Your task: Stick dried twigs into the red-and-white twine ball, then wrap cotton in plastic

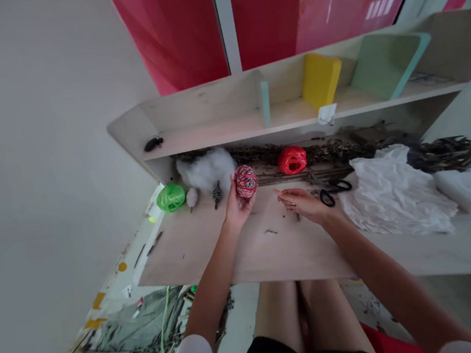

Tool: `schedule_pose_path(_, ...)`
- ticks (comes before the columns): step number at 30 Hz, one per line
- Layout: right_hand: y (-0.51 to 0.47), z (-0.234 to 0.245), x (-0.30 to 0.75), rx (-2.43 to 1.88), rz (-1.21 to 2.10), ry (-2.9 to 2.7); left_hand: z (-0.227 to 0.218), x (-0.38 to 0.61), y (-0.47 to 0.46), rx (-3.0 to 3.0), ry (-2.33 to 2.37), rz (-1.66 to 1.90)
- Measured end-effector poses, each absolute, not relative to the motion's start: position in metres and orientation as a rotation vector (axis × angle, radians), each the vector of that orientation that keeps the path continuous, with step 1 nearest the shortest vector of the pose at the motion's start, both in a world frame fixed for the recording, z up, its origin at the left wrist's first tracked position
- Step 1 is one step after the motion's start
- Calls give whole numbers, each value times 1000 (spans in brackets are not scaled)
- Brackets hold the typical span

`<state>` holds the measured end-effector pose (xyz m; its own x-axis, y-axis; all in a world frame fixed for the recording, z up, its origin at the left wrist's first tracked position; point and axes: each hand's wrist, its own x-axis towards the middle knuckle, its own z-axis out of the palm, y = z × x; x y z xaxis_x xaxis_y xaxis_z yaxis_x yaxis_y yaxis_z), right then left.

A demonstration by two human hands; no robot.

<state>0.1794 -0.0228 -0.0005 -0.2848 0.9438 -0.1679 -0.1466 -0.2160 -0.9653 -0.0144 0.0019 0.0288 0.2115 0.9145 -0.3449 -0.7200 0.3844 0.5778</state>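
Observation:
My left hand (237, 207) cradles a ball of red, white and black twine (245, 181) at its fingertips, above the pale wooden board (193, 255). My right hand (302, 204) lies flat-fingered over the board, pointing left, with nothing visible in it. Black-handled scissors (333, 191) sit just beyond those fingers. Behind my hands are a red twine ball (292, 160), a white cotton wad (206, 170), a green twine ball (170, 197), and two small bud-like bundles, one white (192, 197) and one dark striped (217, 194).
Dried twigs (301, 152) lie along the back of the board, below a pale shelf unit (212, 119) holding a yellow block (320, 80). Crumpled white plastic (396, 192) lies on the right. Cut plants (130, 336) lie on the floor at lower left.

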Motion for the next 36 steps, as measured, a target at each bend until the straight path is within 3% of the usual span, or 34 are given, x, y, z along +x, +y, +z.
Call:
schedule_pose_path(13, -15, -3, 187, -1091, 1772, -767, 19, -5, -13, 871, 704, 925)
schedule_pose_path(17, -15, 2, 191, -1114, 1642, -727, 21, 2, -20, 1185, 817, 825)
schedule_pose_path(26, -22, 17, 195, -1040, 1298, -933, 4, 1, -8, 1876, 1043, 952)
schedule_pose_path(31, -25, 21, 191, -1004, 1251, -1024, -2, 1, -10, 2461, 1170, 949)
schedule_pose_path(36, -31, 26, 186, -1021, 1234, -1188, -3, 2, -13, 2545, 1270, 922)
